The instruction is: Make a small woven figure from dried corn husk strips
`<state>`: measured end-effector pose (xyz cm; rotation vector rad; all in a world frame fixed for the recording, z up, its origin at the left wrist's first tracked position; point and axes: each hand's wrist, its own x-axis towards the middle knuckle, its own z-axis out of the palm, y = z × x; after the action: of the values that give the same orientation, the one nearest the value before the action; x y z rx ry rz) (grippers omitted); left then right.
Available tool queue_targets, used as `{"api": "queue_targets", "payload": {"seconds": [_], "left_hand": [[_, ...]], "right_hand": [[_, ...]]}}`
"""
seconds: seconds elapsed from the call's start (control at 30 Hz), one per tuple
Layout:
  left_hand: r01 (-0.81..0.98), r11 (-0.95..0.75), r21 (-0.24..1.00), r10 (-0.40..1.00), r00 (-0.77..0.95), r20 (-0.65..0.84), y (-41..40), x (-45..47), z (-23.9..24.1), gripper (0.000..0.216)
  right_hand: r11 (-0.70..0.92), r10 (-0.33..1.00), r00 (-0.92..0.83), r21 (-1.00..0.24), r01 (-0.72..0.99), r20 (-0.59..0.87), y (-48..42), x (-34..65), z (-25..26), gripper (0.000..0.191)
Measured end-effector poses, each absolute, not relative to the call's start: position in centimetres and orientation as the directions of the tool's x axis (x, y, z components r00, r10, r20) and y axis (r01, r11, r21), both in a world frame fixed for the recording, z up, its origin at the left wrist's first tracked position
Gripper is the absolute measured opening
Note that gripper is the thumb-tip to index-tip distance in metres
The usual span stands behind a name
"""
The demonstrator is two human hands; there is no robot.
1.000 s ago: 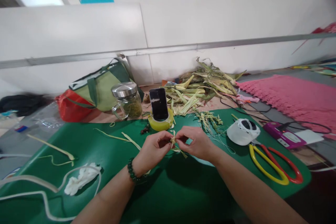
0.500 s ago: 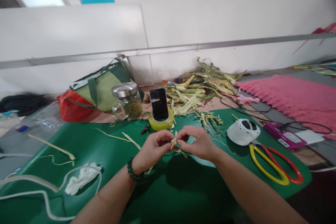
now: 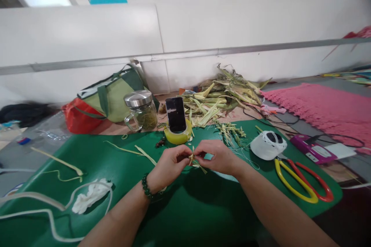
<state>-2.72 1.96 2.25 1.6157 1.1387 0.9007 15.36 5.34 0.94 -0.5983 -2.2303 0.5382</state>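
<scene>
Pale husk piece (image 3: pixel 191 158) is pinched between thumb and fingers by left hand (image 3: pixel 169 165) and by right hand (image 3: pixel 217 156), both angled inward, held above green work surface (image 3: pixel 214 212).

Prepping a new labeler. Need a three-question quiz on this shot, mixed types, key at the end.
1. True or false: the left hand and the right hand both pinch the small plant piece.
2. Choose: the base under the propped phone is
A) white
B) red
C) yellow
3. Fill in: the scissor handles are yellow and ____.

Key: 1. true; 2. C; 3. red
</scene>
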Motion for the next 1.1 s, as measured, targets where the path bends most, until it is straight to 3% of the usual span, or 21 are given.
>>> {"api": "queue_targets", "payload": {"seconds": [0.17, 0.3, 0.43, 0.63, 0.83, 0.97, 1.1], "left_hand": [[0.211, -0.063, 0.975, 0.947, 0.322, -0.008, 2.1, -2.6, 2.3, 0.005], [0.032, 0.056, 0.998, 0.944, 0.325, -0.063, 2.2, -2.8, 2.5, 0.019], [-0.01, 0.115, 0.993, 0.945, 0.309, -0.107, 2.2, -3.0, 2.7, 0.03], [-0.047, 0.07, 0.996, 0.94, 0.336, -0.05, 2.2, -2.9, 2.6, 0.03], [-0.077, 0.068, 0.995, 0.936, 0.349, -0.037, 2.2, -2.7, 2.6, 0.027], [-0.064, 0.052, 0.997, 0.943, 0.332, -0.027, 2.2, -2.8, 2.6, 0.022], [-0.044, 0.029, 0.999, 0.95, 0.312, -0.014, 2.2, -2.9, 2.5, 0.02]], "right_hand": [[0.794, 0.592, -0.611, -0.512, 0.327, 0.526, 5.0, 15.2, 0.8, 0.014], [0.655, 0.735, -0.473, -0.69, 0.309, 0.486, 4.9, 15.1, 1.0, 0.009], [0.544, 0.821, -0.361, -0.8, 0.253, 0.444, 4.9, 15.4, 1.7, 0.01], [0.666, 0.696, -0.493, -0.726, 0.171, 0.522, 4.5, 15.3, 1.8, 0.009], [0.523, 0.823, -0.391, -0.818, 0.239, 0.412, 5.0, 14.7, 1.0, 0.012], [0.594, 0.8, -0.271, -0.77, 0.233, 0.536, 4.8, 14.8, 1.3, 0.008], [0.738, 0.671, -0.325, -0.643, 0.205, 0.667, 4.1, 14.9, 1.9, 0.006]]}}
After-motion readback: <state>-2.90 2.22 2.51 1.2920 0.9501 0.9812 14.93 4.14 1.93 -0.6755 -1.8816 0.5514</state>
